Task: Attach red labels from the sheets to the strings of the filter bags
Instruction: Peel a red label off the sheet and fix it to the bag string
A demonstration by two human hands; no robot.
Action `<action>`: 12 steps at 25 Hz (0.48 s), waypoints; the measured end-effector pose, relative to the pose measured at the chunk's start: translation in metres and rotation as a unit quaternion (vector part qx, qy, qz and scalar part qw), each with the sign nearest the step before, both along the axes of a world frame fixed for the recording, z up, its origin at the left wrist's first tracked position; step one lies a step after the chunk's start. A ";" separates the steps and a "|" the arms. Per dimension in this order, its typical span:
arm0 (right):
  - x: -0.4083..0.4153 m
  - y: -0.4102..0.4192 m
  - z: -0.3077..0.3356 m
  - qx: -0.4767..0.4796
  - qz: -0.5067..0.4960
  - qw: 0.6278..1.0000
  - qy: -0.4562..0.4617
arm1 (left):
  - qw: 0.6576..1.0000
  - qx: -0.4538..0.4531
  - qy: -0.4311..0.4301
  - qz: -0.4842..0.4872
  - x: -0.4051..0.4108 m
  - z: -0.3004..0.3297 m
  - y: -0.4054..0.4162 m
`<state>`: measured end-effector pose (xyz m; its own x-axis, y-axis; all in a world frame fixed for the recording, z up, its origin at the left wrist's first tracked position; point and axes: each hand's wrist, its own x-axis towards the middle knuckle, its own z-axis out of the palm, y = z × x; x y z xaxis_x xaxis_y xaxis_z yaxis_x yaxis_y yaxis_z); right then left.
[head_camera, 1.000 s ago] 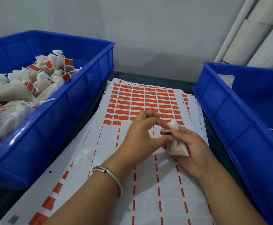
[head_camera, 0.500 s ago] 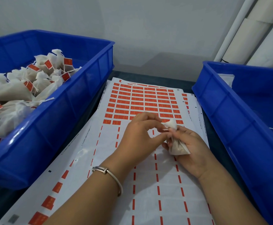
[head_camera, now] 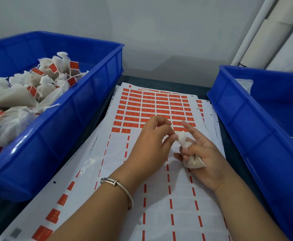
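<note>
Held bag (head_camera: 192, 159) in right hand (head_camera: 205, 153) over sheet (head_camera: 159, 108), index finger now lifted off the neck. Pinched near the top with left hand (head_camera: 151, 145), string too thin to see. No label on yet, so still 1 step short.

Left hand (head_camera: 149, 146) curled, fingers (head_camera: 168, 134) pinching together; right hand (head_camera: 205, 157) gripping, index finger extended.

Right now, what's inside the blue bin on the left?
The left bin holds a heap of white filter bags, many with red labels on their strings. The heap covers the bin's floor, so whatever lies beneath cannot be seen.
</note>
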<state>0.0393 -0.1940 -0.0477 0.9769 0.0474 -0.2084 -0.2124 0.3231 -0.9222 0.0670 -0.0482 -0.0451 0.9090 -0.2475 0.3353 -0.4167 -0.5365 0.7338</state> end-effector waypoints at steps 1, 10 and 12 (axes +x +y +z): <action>0.001 0.000 0.000 0.003 0.002 1.000 -0.001 | 1.000 0.003 -0.008 0.012 0.000 -0.001 0.000; -0.002 -0.001 0.001 -0.015 0.041 0.999 -0.002 | 0.983 -0.059 0.023 0.170 0.016 0.005 0.012; -0.004 0.000 0.002 -0.029 0.068 0.997 -0.007 | 0.981 -0.064 0.028 0.178 0.016 0.004 0.012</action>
<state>0.0354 -0.1940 -0.0462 0.9649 0.1687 -0.2012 -0.2379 0.2374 -0.9418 0.0829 -0.0361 -0.0406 0.9483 0.1306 0.2892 -0.1758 -0.5424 0.8215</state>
